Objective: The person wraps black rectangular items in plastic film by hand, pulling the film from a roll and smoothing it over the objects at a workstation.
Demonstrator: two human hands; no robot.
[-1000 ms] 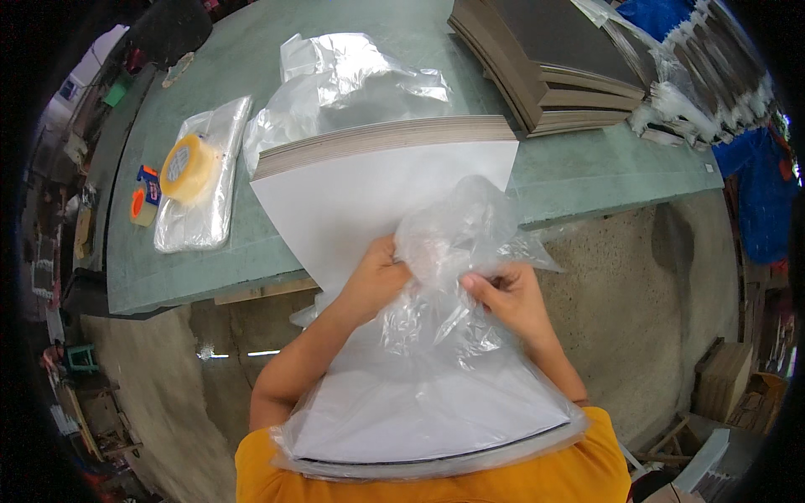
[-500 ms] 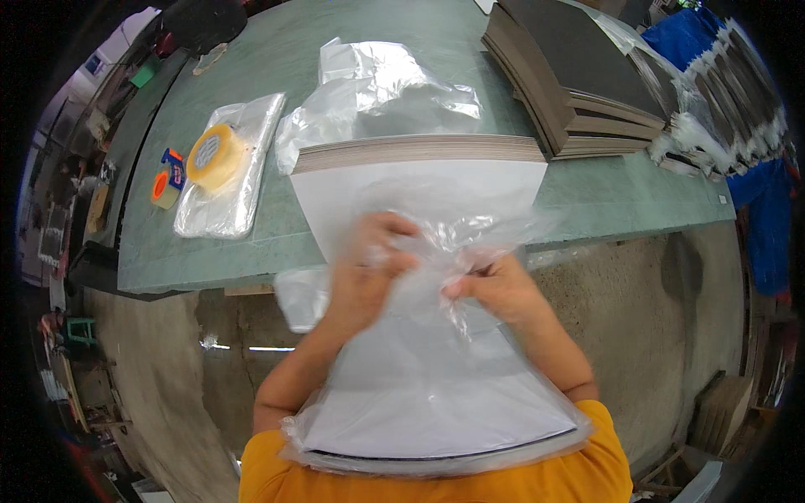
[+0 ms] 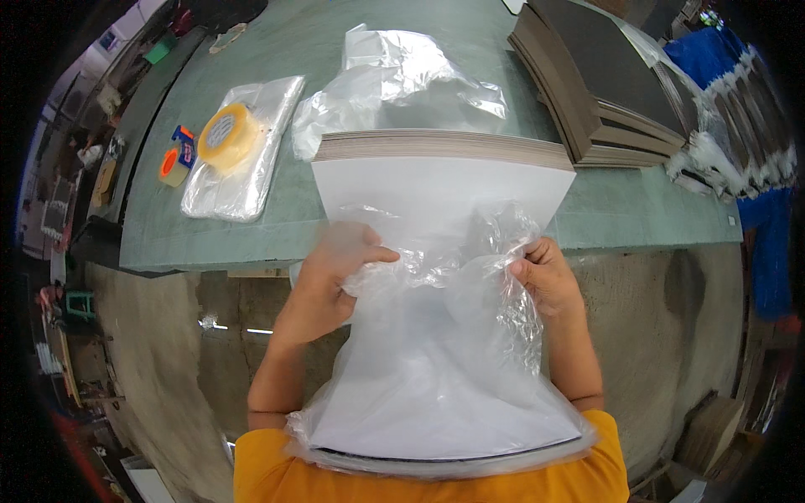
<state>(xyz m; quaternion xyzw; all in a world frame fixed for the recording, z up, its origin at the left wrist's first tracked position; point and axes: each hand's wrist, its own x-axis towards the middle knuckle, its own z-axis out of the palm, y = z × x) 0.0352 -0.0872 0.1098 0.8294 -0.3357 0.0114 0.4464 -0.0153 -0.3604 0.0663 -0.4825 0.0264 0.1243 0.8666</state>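
Plastic film, clear and crinkled, covers the near part of a thick stack of white-faced boards. The stack stretches from just in front of the wearer's orange shirt out over the near edge of a green counter, its far end bare and showing layered brownish edges. A dark line marks its near end, with a band of film reaching past it against the shirt. The film's gathered rim crosses the white face between the two hands.

The right hand pinches that rim between thumb and fingers, beside the stack's right edge. The left hand is at the opposite side, slightly blurred, its fingers partly spread against the film; whether they grip it, I cannot tell.

Just beyond the stack lies a loose crumpled plastic sheet. To its left, a yellowish tape roll rests on a folded plastic pack, with a small tape dispenser beside it. Dark boards are piled to the right, near wrapped bundles. Concrete floor shows below.
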